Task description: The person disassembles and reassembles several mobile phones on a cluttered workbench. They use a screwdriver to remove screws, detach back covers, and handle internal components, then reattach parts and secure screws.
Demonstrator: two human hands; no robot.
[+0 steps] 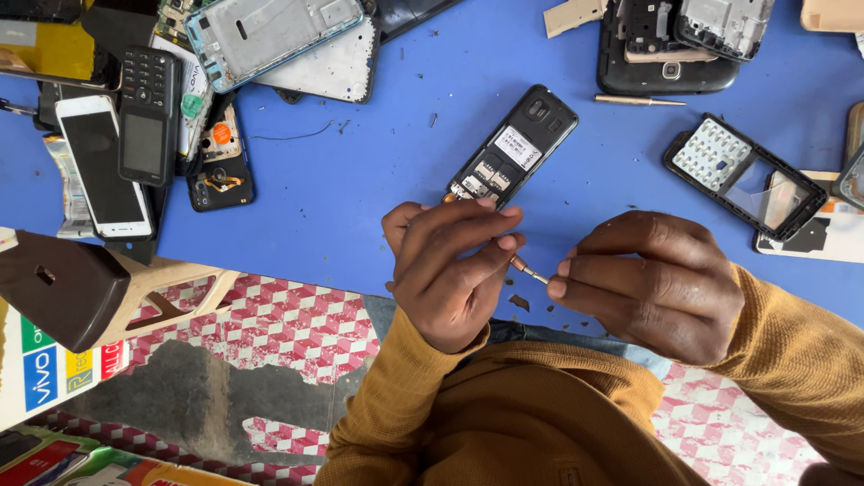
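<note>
1. Right now my left hand [450,270] and my right hand [643,283] sit close together over the near edge of the blue counter [360,198], with a thin metal screwdriver bit [531,272] bridging the gap between them.

2. My left hand is curled tight, fingers folded in, thumb and forefinger pinching the brassy end of the bit; whether a handle hides in my palm I cannot tell.

3. My right hand is nearly closed too, fingertips bunched and nipping the slim tip end of the bit.

4. Doing this well, I reckon: keep both wrists low and steady, hold the bit in a straight line between the two grips, and turn or push gently with fingertips only, so the small part doesn't slip and drop to the floor below.

5. Just beyond my left knuckles lies the black keypad phone [515,148], back cover off, card slots and label showing, its lower end almost touching my fingers.

6. Off to the right rests a black keypad frame [742,175]; a loose pin-like tool [637,101] lies further up.

7. Far left, a heap of phones [148,117] and bare phone frames [270,36].
</note>
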